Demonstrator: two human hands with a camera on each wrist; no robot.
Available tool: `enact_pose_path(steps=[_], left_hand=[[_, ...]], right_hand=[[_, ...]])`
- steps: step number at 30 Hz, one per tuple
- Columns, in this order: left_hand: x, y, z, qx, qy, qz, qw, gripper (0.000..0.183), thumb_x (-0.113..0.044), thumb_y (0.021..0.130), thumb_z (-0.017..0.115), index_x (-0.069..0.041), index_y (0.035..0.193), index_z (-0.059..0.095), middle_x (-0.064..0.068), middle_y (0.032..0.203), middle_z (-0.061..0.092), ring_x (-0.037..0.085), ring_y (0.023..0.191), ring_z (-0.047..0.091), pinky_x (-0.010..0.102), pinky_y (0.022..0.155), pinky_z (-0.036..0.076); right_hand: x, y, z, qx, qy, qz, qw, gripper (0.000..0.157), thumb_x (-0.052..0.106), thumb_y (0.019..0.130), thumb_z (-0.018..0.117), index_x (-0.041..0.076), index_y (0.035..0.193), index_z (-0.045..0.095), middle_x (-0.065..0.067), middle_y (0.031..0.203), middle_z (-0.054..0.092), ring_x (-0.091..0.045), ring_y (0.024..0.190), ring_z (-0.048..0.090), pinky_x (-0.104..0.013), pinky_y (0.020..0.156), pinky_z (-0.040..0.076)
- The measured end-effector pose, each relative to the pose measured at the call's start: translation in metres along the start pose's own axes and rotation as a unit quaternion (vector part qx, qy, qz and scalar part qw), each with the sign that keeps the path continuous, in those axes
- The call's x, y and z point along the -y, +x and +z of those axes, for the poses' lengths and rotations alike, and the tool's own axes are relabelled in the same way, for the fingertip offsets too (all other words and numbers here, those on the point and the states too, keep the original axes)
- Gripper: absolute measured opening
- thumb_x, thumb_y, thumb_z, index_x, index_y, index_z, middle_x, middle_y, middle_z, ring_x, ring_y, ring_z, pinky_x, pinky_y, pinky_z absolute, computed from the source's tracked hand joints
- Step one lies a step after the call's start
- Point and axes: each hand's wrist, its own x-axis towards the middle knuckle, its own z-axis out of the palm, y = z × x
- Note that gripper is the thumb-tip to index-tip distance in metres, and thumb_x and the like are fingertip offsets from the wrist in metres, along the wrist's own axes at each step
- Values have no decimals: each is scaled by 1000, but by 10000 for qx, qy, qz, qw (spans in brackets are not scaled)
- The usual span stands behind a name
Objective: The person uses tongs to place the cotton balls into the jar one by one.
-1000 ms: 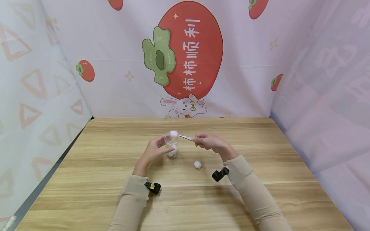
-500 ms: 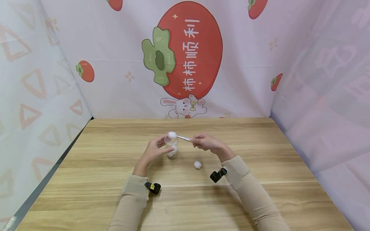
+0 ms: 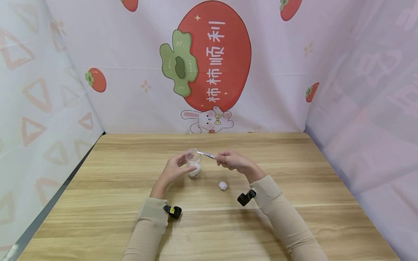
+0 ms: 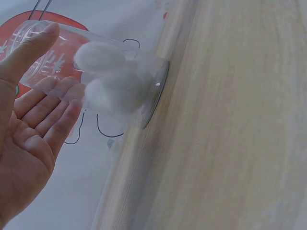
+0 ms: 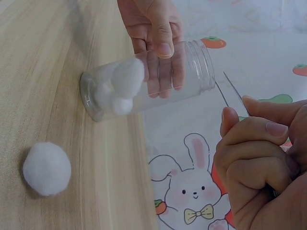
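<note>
A clear jar (image 5: 200, 67) with a threaded, lidless mouth stands upright on the table. Several white cotton balls (image 5: 128, 79) lie in its lower part. My left hand (image 3: 173, 170) grips the jar's upper part, thumb on the near side and fingers on the far side. My right hand (image 3: 233, 160) pinches metal tweezers (image 3: 207, 155) between thumb and fingers. Their slim tips are slightly apart over the jar's mouth, with nothing between them. One loose cotton ball (image 3: 223, 186) rests on the table, right of the jar and nearer to me.
The wood-grain table (image 3: 209, 232) ends at a patterned cloth backdrop (image 3: 124, 43), with cloth walls at both sides. A black wrist camera (image 3: 173, 212) is on the left sleeve, another black camera (image 3: 246, 197) on the right.
The cotton ball that the tweezers held over the jar's mouth has been let go and is now down inside the jar. The tweezers shifted slightly left; the left hand stayed put.
</note>
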Motion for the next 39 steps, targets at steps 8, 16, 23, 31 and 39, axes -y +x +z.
enact_pose_path(steps=[8, 16, 23, 31, 39], left_hand=[[0, 0, -1, 15, -24, 67, 10000, 66, -24, 80, 79, -8, 138, 51, 15, 139, 58, 33, 133, 52, 44, 116, 42], [-1, -1, -1, 52, -39, 143, 9999, 65, -22, 81, 78, -6, 137, 51, 17, 139, 57, 35, 133, 52, 46, 116, 42], [0, -1, 0, 37, -21, 114, 9999, 65, -22, 81, 78, -6, 138, 51, 17, 140, 56, 35, 133, 51, 46, 116, 42], [-2, -2, -1, 58, -51, 83, 9999, 65, -22, 81, 78, -7, 138, 50, 16, 140, 56, 35, 134, 50, 46, 116, 41], [-4, -3, -1, 66, -20, -9, 10000, 67, -24, 81, 78, -8, 140, 49, 15, 141, 55, 35, 134, 50, 46, 116, 42]], right_hand=[[0, -1, 1, -58, 24, 18, 10000, 29, 21, 102, 44, 9, 77, 52, 9, 52, 32, -5, 45, 21, -17, 41, 17], [3, -6, 1, -128, 101, 18, 9999, 29, 22, 101, 45, 8, 77, 53, 9, 53, 33, -5, 45, 22, -16, 41, 18], [3, -13, -1, -144, 136, -16, 9998, 31, 23, 103, 43, 6, 79, 54, 9, 53, 33, -4, 45, 23, -16, 41, 18], [-2, -18, -4, -107, 239, -61, 9996, 31, 23, 102, 44, 7, 78, 54, 9, 50, 32, -4, 43, 21, -16, 40, 17], [-3, -26, -6, -141, 199, -15, 9997, 32, 24, 102, 44, 10, 76, 54, 10, 51, 31, -4, 44, 21, -17, 41, 18]])
